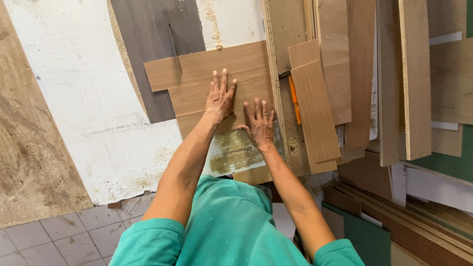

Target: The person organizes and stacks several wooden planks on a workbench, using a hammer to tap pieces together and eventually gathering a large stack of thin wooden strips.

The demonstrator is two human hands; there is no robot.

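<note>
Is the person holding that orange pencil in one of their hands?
No, both the left hand and the right hand lie flat and open on the wooden panel, while the orange pencil lies apart to their right.

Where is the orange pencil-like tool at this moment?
In the head view, the orange tool lies right of centre, in the gap between the wood-grain panel under both hands and the narrow plank to its right, just beyond the right hand.
</note>
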